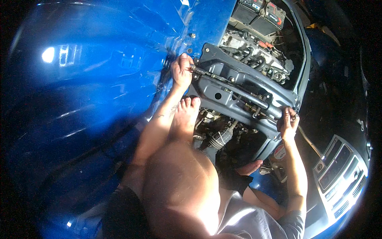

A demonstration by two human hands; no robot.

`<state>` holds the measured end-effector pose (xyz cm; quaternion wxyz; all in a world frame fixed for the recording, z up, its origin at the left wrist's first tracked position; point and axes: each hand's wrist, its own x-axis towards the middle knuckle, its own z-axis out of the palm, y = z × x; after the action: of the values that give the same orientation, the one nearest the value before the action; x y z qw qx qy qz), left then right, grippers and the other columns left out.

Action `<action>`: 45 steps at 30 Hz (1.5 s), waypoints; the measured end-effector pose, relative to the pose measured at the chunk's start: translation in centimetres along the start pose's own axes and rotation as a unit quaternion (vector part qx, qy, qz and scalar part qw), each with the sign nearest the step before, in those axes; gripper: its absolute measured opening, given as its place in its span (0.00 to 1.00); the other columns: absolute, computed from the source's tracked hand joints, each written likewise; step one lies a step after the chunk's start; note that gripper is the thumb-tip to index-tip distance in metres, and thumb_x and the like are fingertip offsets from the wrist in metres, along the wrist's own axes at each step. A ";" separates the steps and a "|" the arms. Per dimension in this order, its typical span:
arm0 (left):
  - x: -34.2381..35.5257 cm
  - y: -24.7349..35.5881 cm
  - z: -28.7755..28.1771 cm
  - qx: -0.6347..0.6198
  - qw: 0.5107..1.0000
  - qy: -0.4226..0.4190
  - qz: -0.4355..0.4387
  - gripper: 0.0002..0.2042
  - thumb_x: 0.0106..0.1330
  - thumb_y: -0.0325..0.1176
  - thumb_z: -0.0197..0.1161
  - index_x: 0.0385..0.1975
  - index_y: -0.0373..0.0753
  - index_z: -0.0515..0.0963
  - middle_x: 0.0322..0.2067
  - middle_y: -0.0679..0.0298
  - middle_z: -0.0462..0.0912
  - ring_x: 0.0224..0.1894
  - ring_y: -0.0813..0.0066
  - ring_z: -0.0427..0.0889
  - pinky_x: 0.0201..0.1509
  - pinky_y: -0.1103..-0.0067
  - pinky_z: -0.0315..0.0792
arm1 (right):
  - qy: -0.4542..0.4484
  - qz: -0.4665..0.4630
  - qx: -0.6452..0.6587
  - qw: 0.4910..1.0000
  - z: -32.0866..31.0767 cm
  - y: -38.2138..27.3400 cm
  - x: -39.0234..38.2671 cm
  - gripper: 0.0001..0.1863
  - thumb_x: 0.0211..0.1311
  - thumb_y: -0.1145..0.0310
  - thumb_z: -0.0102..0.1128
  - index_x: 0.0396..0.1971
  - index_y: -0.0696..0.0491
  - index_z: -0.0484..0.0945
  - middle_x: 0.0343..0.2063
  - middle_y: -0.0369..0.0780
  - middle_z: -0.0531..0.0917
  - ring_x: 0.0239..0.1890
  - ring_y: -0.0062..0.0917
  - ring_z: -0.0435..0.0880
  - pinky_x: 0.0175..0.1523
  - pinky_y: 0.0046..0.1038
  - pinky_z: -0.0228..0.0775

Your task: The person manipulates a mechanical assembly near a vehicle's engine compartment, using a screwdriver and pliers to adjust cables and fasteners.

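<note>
A dark grey metal crossmember [225,75] lies slantwise over the engine area, with a steering rack [254,99] running along it. My left hand [182,72] is closed around the rod at the upper left end of the rack. At the lower right end, my right hand [288,122] has its fingers wrapped about the rack's end; what they grip there is partly hidden by the hand. A bare foot [189,115] of mine presses near the crossmember's left edge, just below my left hand.
An engine [256,51] and a car battery [272,16] sit beyond the crossmember. Below it is a ribbed hose [223,137]. Glossy blue bodywork [99,71] fills the left. At the right lies a pale panel [342,175] with dark insets. My other foot [250,167] shows lower down.
</note>
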<state>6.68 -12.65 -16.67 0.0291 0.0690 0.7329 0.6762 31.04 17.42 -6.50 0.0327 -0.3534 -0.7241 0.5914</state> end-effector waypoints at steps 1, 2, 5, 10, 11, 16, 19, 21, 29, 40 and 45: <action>0.0 -0.1 0.0 0.029 0.998 0.026 0.055 0.22 0.73 0.44 0.45 0.18 0.37 0.72 0.13 0.69 0.70 0.16 0.81 0.67 0.19 0.79 0.61 | 0.001 0.003 -0.007 1.000 0.2 -0.2 0.0 0.15 0.70 0.62 0.50 0.30 0.58 0.78 0.09 0.29 0.68 0.08 0.10 0.62 0.12 0.17 0.50; 0.1 -0.1 -0.6 0.030 0.998 0.011 0.062 0.19 0.72 0.44 0.48 0.22 0.38 0.73 0.16 0.70 0.71 0.17 0.82 0.67 0.19 0.83 0.60 | 0.000 0.005 -0.013 1.000 0.4 -0.5 0.0 0.16 0.70 0.62 0.50 0.29 0.58 0.78 0.09 0.29 0.68 0.08 0.11 0.62 0.12 0.17 0.50; 0.3 6.1 -0.3 0.000 0.973 -0.005 -0.230 0.14 0.70 0.42 0.52 0.27 0.40 0.73 0.18 0.70 0.71 0.17 0.83 0.68 0.18 0.84 0.60 | 0.000 -0.008 -0.024 1.000 -0.1 -0.4 0.1 0.16 0.70 0.62 0.50 0.26 0.58 0.76 0.09 0.30 0.68 0.08 0.12 0.63 0.13 0.18 0.52; 1.6 8.2 -1.9 0.005 0.907 -0.159 -0.391 0.15 0.68 0.44 0.55 0.29 0.38 0.74 0.19 0.69 0.73 0.15 0.85 0.66 0.14 0.86 0.57 | -0.001 -0.015 -0.033 0.999 -0.5 -0.4 -0.3 0.15 0.70 0.65 0.49 0.24 0.57 0.75 0.10 0.30 0.68 0.09 0.11 0.64 0.14 0.17 0.52; 2.6 7.6 -2.1 0.024 0.895 -0.200 -0.399 0.15 0.68 0.45 0.55 0.28 0.38 0.75 0.18 0.69 0.73 0.15 0.85 0.66 0.14 0.85 0.56 | -0.005 -0.016 -0.029 0.999 -0.8 -0.2 -0.3 0.15 0.70 0.65 0.49 0.24 0.56 0.75 0.10 0.30 0.68 0.09 0.11 0.64 0.14 0.17 0.52; 5.0 7.9 -1.7 0.285 0.803 -0.267 -0.449 0.24 0.65 0.58 0.51 0.21 0.42 0.73 0.13 0.71 0.68 0.10 0.85 0.58 0.13 0.82 0.51 | -0.006 -0.102 -0.114 0.988 0.1 0.5 0.5 0.16 0.70 0.62 0.49 0.23 0.54 0.73 0.10 0.29 0.68 0.10 0.11 0.63 0.15 0.18 0.52; 6.5 8.5 -0.9 0.393 0.738 -0.329 -0.440 0.23 0.64 0.61 0.52 0.24 0.45 0.73 0.15 0.72 0.70 0.13 0.86 0.61 0.13 0.85 0.51 | -0.033 -0.010 -0.026 0.999 0.2 -1.1 0.4 0.16 0.69 0.62 0.50 0.24 0.55 0.73 0.10 0.29 0.66 0.11 0.12 0.62 0.17 0.19 0.52; 7.2 9.4 -0.4 0.428 0.705 -0.381 -0.418 0.26 0.65 0.63 0.48 0.21 0.45 0.73 0.13 0.72 0.69 0.12 0.86 0.60 0.13 0.85 0.50 | -0.035 -0.031 -0.036 0.998 0.2 -1.0 0.3 0.15 0.69 0.62 0.50 0.24 0.55 0.73 0.11 0.30 0.66 0.11 0.11 0.62 0.17 0.20 0.52; 5.7 6.1 -2.3 0.385 0.846 -0.339 -0.143 0.31 0.68 0.60 0.44 0.15 0.38 0.73 0.13 0.65 0.71 0.16 0.75 0.68 0.23 0.74 0.63 | -0.046 -0.138 -0.099 0.984 -0.3 -0.6 0.5 0.18 0.69 0.62 0.50 0.21 0.58 0.69 0.13 0.38 0.64 0.19 0.20 0.60 0.26 0.28 0.56; 4.3 7.2 -4.0 0.099 0.896 -0.361 -0.239 0.15 0.57 0.30 0.50 0.43 0.38 0.75 0.29 0.69 0.74 0.24 0.85 0.69 0.26 0.85 0.64 | -0.079 -0.146 -0.083 0.983 -1.0 0.2 0.8 0.15 0.67 0.64 0.51 0.23 0.57 0.71 0.12 0.38 0.68 0.17 0.19 0.61 0.24 0.27 0.57; 5.9 11.4 -2.7 0.349 0.760 -0.499 -0.225 0.19 0.61 0.22 0.50 0.53 0.38 0.71 0.23 0.70 0.68 0.22 0.84 0.66 0.26 0.83 0.64 | -0.064 -0.199 -0.099 0.973 -0.9 -0.3 1.0 0.13 0.66 0.64 0.53 0.25 0.58 0.74 0.12 0.41 0.71 0.16 0.22 0.66 0.25 0.28 0.62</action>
<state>1.14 -13.58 -4.82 0.5163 0.2353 0.7943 0.2173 30.53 18.72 -6.38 0.0682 -0.1648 -0.8357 0.5195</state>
